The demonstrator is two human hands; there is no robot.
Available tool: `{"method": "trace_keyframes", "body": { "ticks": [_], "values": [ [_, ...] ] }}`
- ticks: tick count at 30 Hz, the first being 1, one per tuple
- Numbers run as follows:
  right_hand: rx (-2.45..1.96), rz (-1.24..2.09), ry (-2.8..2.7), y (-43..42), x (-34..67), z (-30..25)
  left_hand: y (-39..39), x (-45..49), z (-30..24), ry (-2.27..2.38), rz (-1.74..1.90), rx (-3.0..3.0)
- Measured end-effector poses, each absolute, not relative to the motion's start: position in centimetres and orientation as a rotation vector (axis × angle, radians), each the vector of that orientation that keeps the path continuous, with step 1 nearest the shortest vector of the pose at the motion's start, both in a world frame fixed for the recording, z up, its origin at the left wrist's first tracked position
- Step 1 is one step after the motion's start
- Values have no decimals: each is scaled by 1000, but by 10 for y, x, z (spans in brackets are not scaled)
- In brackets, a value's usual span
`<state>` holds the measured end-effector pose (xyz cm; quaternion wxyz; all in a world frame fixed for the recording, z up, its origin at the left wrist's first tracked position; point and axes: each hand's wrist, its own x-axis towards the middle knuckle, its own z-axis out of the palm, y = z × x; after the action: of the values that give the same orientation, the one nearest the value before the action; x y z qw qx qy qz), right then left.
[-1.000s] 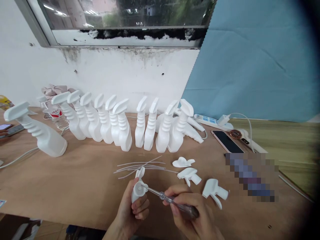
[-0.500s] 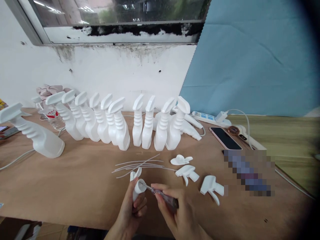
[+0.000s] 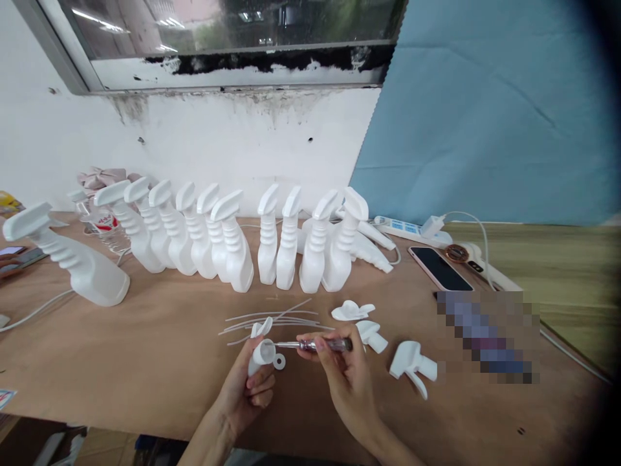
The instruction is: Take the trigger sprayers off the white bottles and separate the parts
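Observation:
My left hand [image 3: 245,388] is closed around a white spray-trigger head [image 3: 259,353], its open round end turned toward my right hand. My right hand [image 3: 344,382] pinches a small screwdriver [image 3: 320,345] with a clear handle, lying almost level, its metal tip at the mouth of the trigger head. A small white ring [image 3: 279,361] hangs at that tip. Thin white tubes [image 3: 272,320] lie on the brown table [image 3: 145,349] just beyond my hands. Three more loose trigger heads [image 3: 412,369] rest to the right.
A row of several white spray bottles [image 3: 233,243] stands along the back wall, with one apart at left [image 3: 72,265]. A phone [image 3: 439,268], power strip [image 3: 407,230] and cables lie at back right. A water bottle [image 3: 104,226] stands behind the row.
My right hand has lifted and swung the screwdriver from slanting to nearly level. A small white ring now shows at its tip, outside the trigger head. My left hand tilted the head slightly.

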<state>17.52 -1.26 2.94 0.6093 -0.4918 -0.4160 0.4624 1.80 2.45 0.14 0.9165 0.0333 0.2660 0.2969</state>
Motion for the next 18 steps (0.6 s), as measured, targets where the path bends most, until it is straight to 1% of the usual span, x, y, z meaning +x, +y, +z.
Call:
{"method": "trace_keyframes", "body": {
  "ticks": [15,18],
  "values": [
    [-1001,1062,-1011,-16,187,24,37,10,4,745,371,323],
    [-1011,1109,-956,-14,190,21,40,10,3,791,345,373]
  ]
}}
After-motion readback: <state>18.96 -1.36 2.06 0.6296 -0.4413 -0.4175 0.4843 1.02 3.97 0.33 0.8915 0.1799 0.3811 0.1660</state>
